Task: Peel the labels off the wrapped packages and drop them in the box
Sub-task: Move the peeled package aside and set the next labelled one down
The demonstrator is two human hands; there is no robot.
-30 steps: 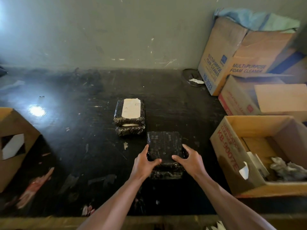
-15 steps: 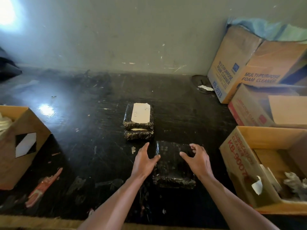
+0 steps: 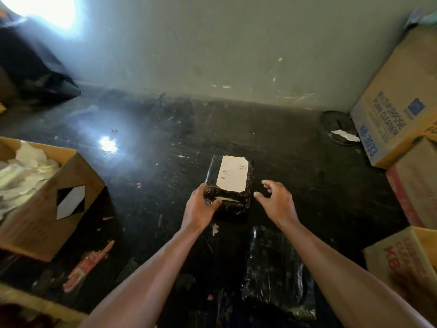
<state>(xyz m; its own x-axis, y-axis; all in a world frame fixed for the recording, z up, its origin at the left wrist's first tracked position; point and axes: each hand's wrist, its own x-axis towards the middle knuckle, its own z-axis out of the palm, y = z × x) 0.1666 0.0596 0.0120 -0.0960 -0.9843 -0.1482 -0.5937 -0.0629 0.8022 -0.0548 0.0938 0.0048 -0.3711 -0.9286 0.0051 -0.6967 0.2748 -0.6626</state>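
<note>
Fingers: the left hand (image 3: 201, 203) wraps round the near left corner of the stack of two black plastic-wrapped packages (image 3: 228, 192), thumb across its front edge; the right hand (image 3: 275, 201) hangs spread and empty just beside the stack's right side, not touching it as far as I can see.
Stack: it sits in the middle of the frame on the scuffed black tabletop (image 3: 295, 166), the top package carrying a white paper label (image 3: 233, 173) with a little print; a white edge shows between the two packages at the front.
Bare package: a flat black plastic-wrapped package without a label (image 3: 276, 268) lies lower in the frame, between the two forearms.
Left box: an open brown cardboard box with a black-and-white diamond mark (image 3: 59, 209) stands at the left edge, heaped with white peeled paper scraps (image 3: 26, 169).
Right boxes: a tall tan carton printed in blue "FOAM CLEANER" (image 3: 399, 110) stands upper right against the grey wall; a tan carton with red lettering (image 3: 402, 261) sits lower right.
Dish: a dark round dish (image 3: 335, 124), holding a white scrap, rests beside the tall carton.
</note>
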